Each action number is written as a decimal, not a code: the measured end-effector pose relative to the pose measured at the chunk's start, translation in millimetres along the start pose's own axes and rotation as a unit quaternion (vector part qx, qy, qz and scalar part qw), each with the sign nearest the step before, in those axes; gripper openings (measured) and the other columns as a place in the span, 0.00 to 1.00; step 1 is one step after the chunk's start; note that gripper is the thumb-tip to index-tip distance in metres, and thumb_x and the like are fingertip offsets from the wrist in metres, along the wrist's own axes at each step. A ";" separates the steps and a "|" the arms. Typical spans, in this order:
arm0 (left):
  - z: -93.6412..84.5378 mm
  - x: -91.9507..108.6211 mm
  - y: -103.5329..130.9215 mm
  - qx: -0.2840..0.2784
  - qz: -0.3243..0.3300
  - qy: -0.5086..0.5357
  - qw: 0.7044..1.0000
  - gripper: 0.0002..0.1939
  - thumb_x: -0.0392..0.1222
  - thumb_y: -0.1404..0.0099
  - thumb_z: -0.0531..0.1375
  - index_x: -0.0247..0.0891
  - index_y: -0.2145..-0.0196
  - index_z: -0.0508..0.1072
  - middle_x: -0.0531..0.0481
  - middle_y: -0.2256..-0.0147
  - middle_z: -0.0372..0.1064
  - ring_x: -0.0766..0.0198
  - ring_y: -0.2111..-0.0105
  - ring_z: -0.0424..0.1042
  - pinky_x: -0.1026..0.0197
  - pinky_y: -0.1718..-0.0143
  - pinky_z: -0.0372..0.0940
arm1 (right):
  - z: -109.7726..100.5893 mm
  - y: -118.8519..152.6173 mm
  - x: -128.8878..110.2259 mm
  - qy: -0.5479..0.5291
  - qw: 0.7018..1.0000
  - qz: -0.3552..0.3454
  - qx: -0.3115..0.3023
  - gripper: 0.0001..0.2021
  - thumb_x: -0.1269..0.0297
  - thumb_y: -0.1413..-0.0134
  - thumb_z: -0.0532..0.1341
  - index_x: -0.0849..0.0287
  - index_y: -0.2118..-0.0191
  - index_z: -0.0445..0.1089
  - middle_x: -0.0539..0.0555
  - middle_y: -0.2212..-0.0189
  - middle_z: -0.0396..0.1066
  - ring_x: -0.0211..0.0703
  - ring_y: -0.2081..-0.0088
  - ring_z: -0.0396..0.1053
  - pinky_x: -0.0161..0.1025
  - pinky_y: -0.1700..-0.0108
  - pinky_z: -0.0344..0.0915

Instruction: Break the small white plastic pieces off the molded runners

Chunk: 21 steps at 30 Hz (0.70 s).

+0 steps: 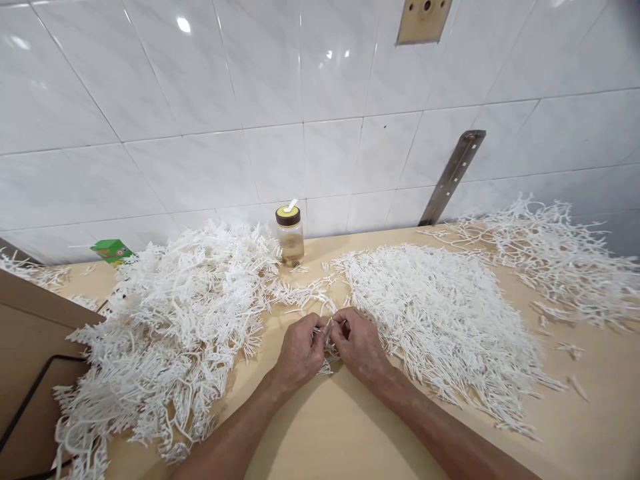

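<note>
My left hand (301, 350) is closed in a pinch on a thin white branched piece (329, 323) over the middle of the table. Fingertip to fingertip with it, my right hand (361, 343) pinches at the same small piece, mostly hidden by the fingers. More white bits (326, 365) lie just beneath both hands. To the left rises a tall tangled heap of white branched strands (190, 300). Beside my right hand spreads a flatter pile of short, thin white sticks (440, 320). A few loose branched strands (305, 293) lie between the two piles.
Behind the hands stands a clear jar (290, 243) with a dark-rimmed yellow lid. A green box (111, 250) sits at back left, a brown panel (35, 347) at near left. Bare branching strands (560, 253) heap at far right. A metal strip (453, 177) leans on the tiled wall.
</note>
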<state>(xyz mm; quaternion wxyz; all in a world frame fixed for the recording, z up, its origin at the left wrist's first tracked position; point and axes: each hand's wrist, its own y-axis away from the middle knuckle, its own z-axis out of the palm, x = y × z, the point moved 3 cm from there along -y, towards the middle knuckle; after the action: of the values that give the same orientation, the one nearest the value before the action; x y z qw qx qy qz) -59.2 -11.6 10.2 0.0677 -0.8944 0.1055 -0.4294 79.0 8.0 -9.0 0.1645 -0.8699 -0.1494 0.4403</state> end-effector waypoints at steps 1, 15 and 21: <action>-0.6 -0.4 -0.4 0.004 -0.004 0.003 1.000 0.10 0.41 0.33 0.52 0.39 0.71 0.69 0.51 0.73 0.70 0.64 0.73 0.66 0.64 0.71 0.58 | 1.5 -0.5 1.2 0.004 1.000 0.007 0.003 0.05 0.68 0.45 0.55 0.57 0.70 0.66 0.52 0.74 0.69 0.41 0.73 0.64 0.38 0.69 0.60; 0.3 -10.0 -0.5 0.050 -0.075 0.149 0.985 0.12 0.47 0.35 0.56 0.36 0.68 0.73 0.57 0.80 0.59 0.70 0.80 0.55 0.67 0.77 0.53 | -26.4 -10.6 24.2 -0.006 0.993 0.106 0.048 0.07 0.60 0.46 0.59 0.57 0.68 0.67 0.49 0.80 0.69 0.40 0.79 0.66 0.38 0.72 0.62; -0.6 -7.4 -0.5 0.043 -0.066 0.143 0.987 0.10 0.44 0.35 0.57 0.35 0.67 0.74 0.54 0.77 0.66 0.69 0.78 0.61 0.67 0.75 0.57 | -26.2 -8.4 2.3 -0.031 0.999 -0.006 0.041 0.11 0.60 0.39 0.56 0.59 0.64 0.73 0.56 0.66 0.73 0.39 0.73 0.68 0.39 0.67 0.65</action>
<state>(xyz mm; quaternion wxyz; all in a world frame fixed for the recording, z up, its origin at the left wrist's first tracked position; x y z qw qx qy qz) -64.1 -9.3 5.1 0.0616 -0.8250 0.0361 -0.5606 100.7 12.4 7.5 0.1978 -0.8477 -0.1410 0.4716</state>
